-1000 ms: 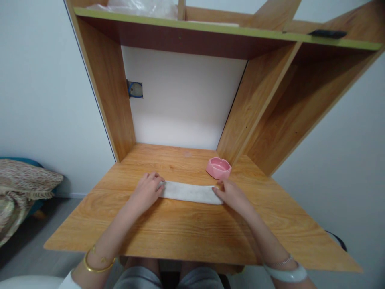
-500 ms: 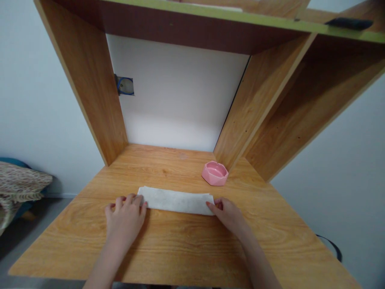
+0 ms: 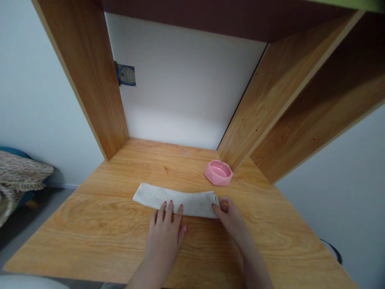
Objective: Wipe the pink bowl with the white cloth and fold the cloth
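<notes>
A whitish cloth [image 3: 195, 202], folded into a long narrow strip, lies across the wooden desk [image 3: 90, 224]. My left hand [image 3: 165, 230] rests at its front edge, fingers stretched out with the tips on the middle of the strip. At the strip's right end, my right hand [image 3: 230, 216] pinches the cloth between thumb and fingers. That end is slightly raised, with its folded layers showing. The strip's left end lies free on the desk, a little askew.
A pink faceted ashtray [image 3: 218, 173] stands behind the cloth's right end, near the upright wooden divider [image 3: 255, 108]. A side panel [image 3: 87, 80] rises at left, and a dark shelf underside [image 3: 186, 18] hangs above. An uncovered socket box [image 3: 126, 75] shows in the back panel.
My left hand has left the strip's left end and moved right to its middle. The right end has lifted a little in my right hand. The view has tilted down.
</notes>
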A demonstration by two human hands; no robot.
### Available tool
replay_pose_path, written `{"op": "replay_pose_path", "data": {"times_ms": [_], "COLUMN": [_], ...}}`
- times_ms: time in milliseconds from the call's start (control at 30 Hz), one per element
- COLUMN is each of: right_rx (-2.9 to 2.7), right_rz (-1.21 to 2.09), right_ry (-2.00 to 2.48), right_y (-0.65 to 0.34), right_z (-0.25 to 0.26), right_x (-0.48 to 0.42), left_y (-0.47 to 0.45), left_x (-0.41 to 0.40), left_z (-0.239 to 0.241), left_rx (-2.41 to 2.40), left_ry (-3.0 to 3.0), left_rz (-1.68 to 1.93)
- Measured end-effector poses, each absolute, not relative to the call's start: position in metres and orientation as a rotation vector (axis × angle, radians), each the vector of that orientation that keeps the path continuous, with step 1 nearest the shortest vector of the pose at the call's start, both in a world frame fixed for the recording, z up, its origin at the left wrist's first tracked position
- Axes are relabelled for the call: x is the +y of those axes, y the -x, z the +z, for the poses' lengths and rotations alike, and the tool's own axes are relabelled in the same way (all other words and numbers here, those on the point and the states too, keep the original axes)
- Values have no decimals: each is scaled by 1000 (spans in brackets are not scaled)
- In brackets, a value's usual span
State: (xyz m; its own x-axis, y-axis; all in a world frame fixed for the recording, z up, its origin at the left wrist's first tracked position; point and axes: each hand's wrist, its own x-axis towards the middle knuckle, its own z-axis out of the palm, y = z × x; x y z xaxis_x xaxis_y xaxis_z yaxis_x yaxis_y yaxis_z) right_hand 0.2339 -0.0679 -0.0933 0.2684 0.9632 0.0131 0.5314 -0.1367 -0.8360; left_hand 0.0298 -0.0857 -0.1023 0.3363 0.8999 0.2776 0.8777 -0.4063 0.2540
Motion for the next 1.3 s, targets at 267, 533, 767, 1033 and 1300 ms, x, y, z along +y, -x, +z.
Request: {"op": "replay_pose_path", "data": {"times_ms": [267, 533, 767, 1033, 1300], "right_rx": [-1374, -2177, -2087, -1989, -1969], "right_rz": [679, 403, 588, 480, 967], "right_ry": [1483, 1716, 1536, 1898, 1836], "right_y": [-174, -49, -55, -138, -133], "right_z": [-25, -26, -45, -30, -67], "right_x": [-47, -2, 4, -14, -18], "left_y": [-16, 1, 44, 66, 55], "left_x": [-82, -84, -96, -72, -72], "left_z": [-89, -86, -73, -66, -65], "left_rx": [1538, 1456, 1589, 1668, 2054], "left_ry": [-2419, -2394, -2373, -2443, -2262], "left_rz": [627, 628, 739, 926, 265]}}
